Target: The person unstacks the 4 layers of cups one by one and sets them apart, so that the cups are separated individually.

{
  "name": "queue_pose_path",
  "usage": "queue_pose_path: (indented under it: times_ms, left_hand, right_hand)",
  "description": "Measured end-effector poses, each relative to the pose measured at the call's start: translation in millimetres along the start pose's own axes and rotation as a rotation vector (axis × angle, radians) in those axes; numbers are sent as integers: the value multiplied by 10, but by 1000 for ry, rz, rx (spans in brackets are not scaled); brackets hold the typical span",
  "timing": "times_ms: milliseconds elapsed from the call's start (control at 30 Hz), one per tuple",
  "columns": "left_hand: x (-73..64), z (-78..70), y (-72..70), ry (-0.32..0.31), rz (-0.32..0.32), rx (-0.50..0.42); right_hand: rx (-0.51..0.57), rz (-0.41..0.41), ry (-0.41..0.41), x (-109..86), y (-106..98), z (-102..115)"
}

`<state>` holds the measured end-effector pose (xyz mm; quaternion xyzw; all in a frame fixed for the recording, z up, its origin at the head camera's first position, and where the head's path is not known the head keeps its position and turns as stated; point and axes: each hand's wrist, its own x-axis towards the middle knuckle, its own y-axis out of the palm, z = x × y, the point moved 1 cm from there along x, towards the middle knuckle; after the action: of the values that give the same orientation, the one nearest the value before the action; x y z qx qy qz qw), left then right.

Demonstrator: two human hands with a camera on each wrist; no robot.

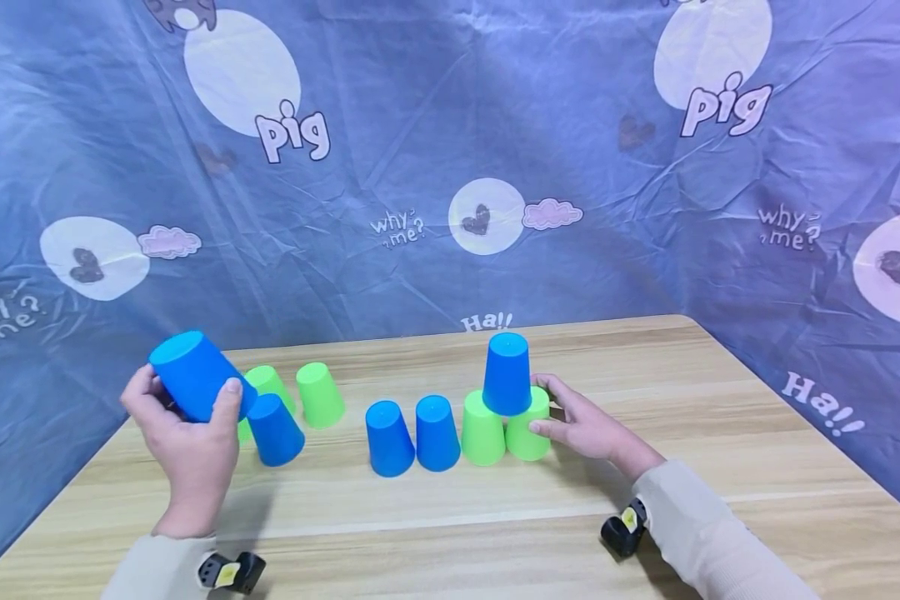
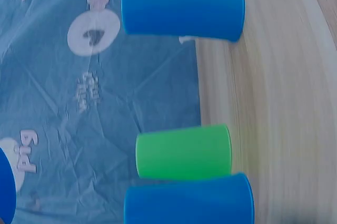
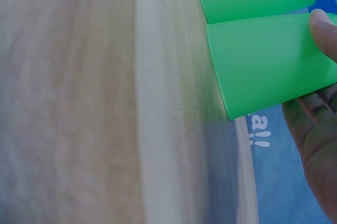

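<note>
High at the left of the head view, my left hand (image 1: 187, 458) grips a blue cup (image 1: 198, 379), bottom up and tilted. Just beside it, another blue cup (image 1: 276, 431) stands upside down on the table, with a green cup (image 1: 268, 383) partly hidden behind. At the right, my right hand (image 1: 581, 421) holds the side of an upside-down green cup (image 1: 527, 433), thumb in front and fingers behind. That cup stands against a second green cup (image 1: 483, 429). One blue cup (image 1: 507, 375) rests upside down across both, forming a small pyramid.
Two blue cups, one (image 1: 390, 440) and its neighbour (image 1: 438, 433), stand upside down left of the pyramid. Farther back on the left is a green cup (image 1: 320, 396). The wooden table (image 1: 435, 533) ends at a blue printed cloth (image 1: 390, 275).
</note>
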<state>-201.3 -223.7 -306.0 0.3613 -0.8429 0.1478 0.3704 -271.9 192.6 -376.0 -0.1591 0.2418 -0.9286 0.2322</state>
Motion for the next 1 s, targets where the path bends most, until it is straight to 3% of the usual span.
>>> queue_pose_path:
  times_ms: [167, 367, 567, 733, 867, 1000]
  left_hand:
    - [45, 69, -116, -65, -81, 31]
    - [107, 230, -270, -211, -178, 111]
    - [160, 376, -429, -287, -270, 176]
    - [148, 475, -506, -437, -281, 213]
    - [147, 583, -587, -592, -268, 236]
    - [161, 691, -651, -709, -237, 215]
  right_hand:
    - [1, -1, 2, -4, 3, -1]
    - [-9, -3, -9, -3, -2, -12]
    - [-6, -1, -16, 6, -3, -12]
    - [-6, -2, -13, 0, -4, -14]
    - [-3, 3, -11, 1, 1, -15]
    - [-7, 1, -15, 1, 0, -11]
